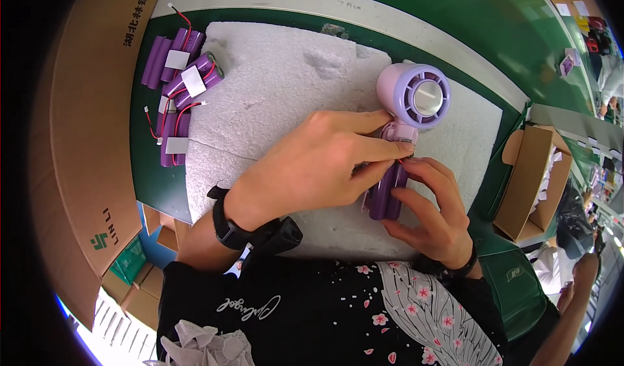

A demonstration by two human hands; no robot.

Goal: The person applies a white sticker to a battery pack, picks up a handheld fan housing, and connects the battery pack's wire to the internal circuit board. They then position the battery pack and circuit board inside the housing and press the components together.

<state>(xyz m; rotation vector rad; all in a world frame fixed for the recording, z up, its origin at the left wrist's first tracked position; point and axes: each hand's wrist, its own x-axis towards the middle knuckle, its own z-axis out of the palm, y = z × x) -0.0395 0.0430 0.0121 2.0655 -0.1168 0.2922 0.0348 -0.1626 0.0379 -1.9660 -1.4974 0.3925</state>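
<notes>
A small handheld fan (414, 97), pale pink with a lilac grille ring, lies on the white foam sheet, its round head pointing away from me. Below its neck sits a purple battery pack (385, 198) of cylindrical cells, in line with the handle. My left hand (312, 161) reaches across from the left, its fingers closed on the fan's neck. Its fingertips meet those of my right hand (437, 211) near a short bit of red wire at the pack's upper end. My right hand curls round the pack's right side, thumb low against the cells. The connection under the fingertips is hidden.
Several purple battery packs (174, 132) with red wires and white connectors lie left of the foam sheet (260, 73). A tall cardboard box (91, 138) stands along the left; an open carton (530, 184) with white pieces is at right. Another person's arm (572, 314) shows lower right.
</notes>
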